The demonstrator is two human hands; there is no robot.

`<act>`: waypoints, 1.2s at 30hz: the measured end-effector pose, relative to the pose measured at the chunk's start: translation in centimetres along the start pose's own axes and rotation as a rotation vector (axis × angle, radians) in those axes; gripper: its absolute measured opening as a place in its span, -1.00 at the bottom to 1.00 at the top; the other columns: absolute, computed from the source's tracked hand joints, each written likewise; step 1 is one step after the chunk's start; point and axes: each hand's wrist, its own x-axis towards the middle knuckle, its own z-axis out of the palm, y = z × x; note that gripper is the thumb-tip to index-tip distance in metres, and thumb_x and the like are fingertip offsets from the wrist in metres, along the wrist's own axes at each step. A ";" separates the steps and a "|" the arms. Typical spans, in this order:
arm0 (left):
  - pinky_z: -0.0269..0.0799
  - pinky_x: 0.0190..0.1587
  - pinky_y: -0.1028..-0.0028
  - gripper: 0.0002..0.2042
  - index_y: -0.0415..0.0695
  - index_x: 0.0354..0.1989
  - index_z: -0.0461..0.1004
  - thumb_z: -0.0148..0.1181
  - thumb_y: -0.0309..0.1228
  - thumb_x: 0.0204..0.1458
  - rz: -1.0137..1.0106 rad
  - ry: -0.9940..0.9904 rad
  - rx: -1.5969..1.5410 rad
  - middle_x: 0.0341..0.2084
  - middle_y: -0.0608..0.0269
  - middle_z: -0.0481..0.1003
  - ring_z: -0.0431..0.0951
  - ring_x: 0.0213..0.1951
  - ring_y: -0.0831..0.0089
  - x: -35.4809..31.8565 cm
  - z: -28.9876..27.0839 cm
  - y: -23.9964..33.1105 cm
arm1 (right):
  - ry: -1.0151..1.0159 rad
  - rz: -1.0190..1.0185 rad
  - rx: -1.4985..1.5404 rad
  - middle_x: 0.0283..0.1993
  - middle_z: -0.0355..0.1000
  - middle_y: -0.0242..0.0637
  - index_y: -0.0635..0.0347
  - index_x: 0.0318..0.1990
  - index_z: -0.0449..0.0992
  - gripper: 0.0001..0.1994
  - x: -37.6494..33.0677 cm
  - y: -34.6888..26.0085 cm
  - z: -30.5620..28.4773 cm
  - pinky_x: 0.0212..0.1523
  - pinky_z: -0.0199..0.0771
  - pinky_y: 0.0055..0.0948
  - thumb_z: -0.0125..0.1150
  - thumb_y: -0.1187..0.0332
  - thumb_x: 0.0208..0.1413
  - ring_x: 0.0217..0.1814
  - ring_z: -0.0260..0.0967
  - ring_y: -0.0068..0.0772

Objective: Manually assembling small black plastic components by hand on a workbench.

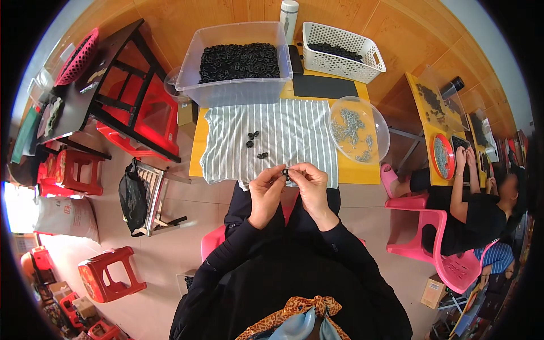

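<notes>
Head view: a seated person in black sleeves works at the near edge of a striped cloth spread over a small yellow table, the left hand and right hand raised side by side just short of that cloth. Both hands are pinched closed, fingertips meeting on one small black part held between them, right at the cloth's near hem. On the cloth itself, just beyond the hands, lie a few loose black parts, some in a pair, others in a small cluster nearer the middle. To the right of the cloth, overlapping the table's edge, sits a clear round lid-like dish scattered with small grey metal pieces. At the cloth's far edge stands a clear plastic tub heaped with black parts, and beside it, farther right, a flat black mat with a white lattice basket behind it; a pale bottle rises between tub and basket. Left of the cloth, on the tiled floor, stand a metal folding stool with a black bag and stacked red stools under a dark table. Well to the right of the cloth, another person sits on a pink chair, hands over a red tray at a second yellow table.
</notes>
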 end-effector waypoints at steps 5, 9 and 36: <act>0.29 -0.42 0.69 -0.74 -0.29 -0.10 0.49 0.08 -0.67 0.00 -0.016 0.019 -0.025 -0.44 0.37 0.44 0.37 -0.47 0.68 -0.1 0.1 0.1 | -0.009 0.002 -0.028 -0.49 0.41 -0.48 0.33 -0.35 0.51 -0.97 0.2 0.1 0.0 -0.44 0.27 -0.74 0.18 0.59 0.04 -0.48 0.25 -0.79; 0.29 -0.41 0.68 -0.75 -0.30 -0.11 0.49 0.08 -0.67 0.00 0.015 0.044 -0.038 -0.44 0.36 0.44 0.37 -0.46 0.67 0.0 0.1 -0.1 | -0.002 -0.027 -0.058 -0.50 0.40 -0.49 0.33 -0.35 0.51 -0.97 0.2 0.2 0.2 -0.46 0.24 -0.75 0.18 0.58 0.05 -0.49 0.24 -0.80; 0.37 -0.36 0.62 -0.77 -0.34 -0.11 0.47 0.10 -0.66 0.03 -0.097 0.003 -0.253 -0.31 0.16 0.53 0.46 -0.42 0.57 0.3 0.2 0.4 | -0.247 -0.161 -0.217 -0.29 0.41 -0.34 0.33 -0.16 0.46 -0.79 0.7 -1.4 -1.1 -0.25 0.45 -0.60 0.15 0.66 0.02 -0.27 0.42 -0.58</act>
